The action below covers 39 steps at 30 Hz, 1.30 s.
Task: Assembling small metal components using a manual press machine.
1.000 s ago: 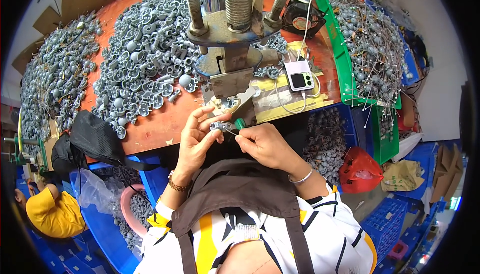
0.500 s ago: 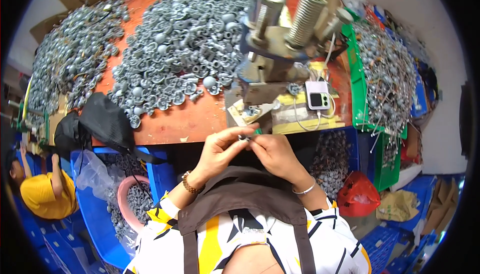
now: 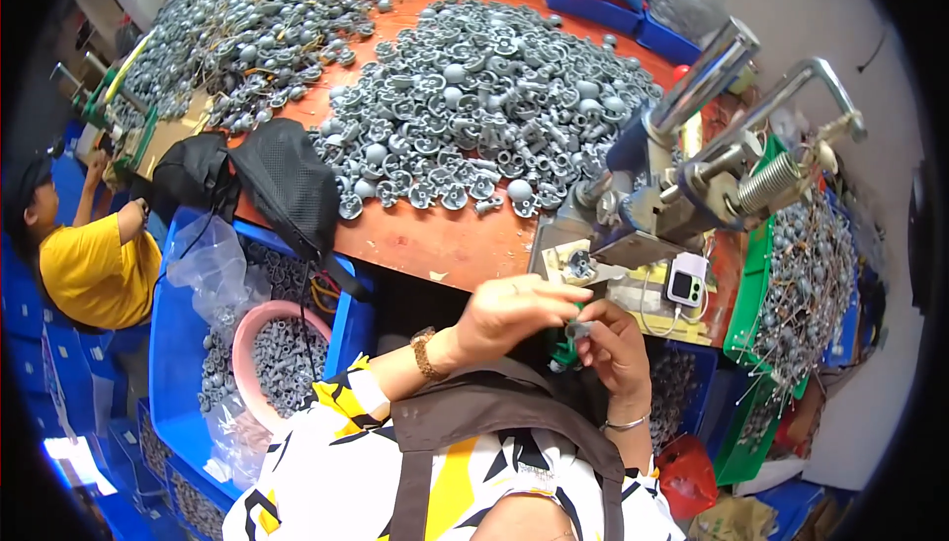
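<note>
My left hand reaches right over the table's front edge, fingers stretched out and thumb apart, with nothing visible in its grasp. Just beside its fingertips, my right hand pinches a small grey plastic part between thumb and fingers. A green object shows below the two hands; its kind is hard to make out. Behind my fingers, a hand-lever press with a coil spring stands on the table. Another small grey part lies at the base of the press.
Grey plastic parts are heaped on the orange table. A black bag hangs over its front edge. Blue bins and a green crate flank me. A white device with cables sits near the press. A person in yellow works at left.
The view has swung left, so the table and press appear farther right. My hands, earlier together on a small part, have drawn slightly apart; the left fingers have straightened.
</note>
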### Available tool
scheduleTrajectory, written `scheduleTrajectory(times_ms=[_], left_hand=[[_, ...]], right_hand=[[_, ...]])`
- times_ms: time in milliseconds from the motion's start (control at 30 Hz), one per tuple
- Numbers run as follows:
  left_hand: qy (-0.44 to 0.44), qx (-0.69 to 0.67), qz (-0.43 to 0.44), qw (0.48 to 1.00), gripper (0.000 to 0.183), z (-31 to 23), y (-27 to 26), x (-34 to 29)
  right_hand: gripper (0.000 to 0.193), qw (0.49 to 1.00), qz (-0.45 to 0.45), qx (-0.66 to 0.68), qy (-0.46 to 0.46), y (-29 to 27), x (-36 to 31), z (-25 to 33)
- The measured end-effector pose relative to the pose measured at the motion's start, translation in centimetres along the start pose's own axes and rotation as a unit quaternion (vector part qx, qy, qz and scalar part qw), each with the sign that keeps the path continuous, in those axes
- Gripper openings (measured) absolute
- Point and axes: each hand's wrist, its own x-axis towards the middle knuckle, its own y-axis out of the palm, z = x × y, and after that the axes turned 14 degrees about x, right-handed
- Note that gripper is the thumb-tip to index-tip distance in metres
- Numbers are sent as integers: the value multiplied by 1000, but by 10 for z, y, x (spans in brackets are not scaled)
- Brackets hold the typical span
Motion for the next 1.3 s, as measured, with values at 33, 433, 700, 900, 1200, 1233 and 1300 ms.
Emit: scheduleTrajectory(times_ms=[33, 433, 700, 900, 1200, 1233, 1300], left_hand=[[-92, -48, -46, 994, 14, -5, -7, -3], [-107, 241, -37, 964, 43, -11, 3, -14], [-207, 93, 47, 973, 23, -1, 14, -23], [-213, 157, 19, 964, 22, 14, 20, -16], [-217, 182, 0, 959, 22, 34, 28, -13], [-227, 182, 2, 957, 23, 31, 25, -10], [-214, 190, -3, 958, 23, 37, 28, -10]], right_hand=[[17, 999, -22, 4, -42, -1, 0, 0], [13, 928, -29, -334, -163, 10, 10, -8], [14, 967, -24, -209, -146, 20, 17, -6], [20, 931, -109, -244, -250, 16, 34, -20], [39, 770, -139, -511, -355, 7, 39, -32], [40, 750, -138, -529, -373, 11, 36, -29], [40, 731, -148, -542, -388, 10, 37, -29]])
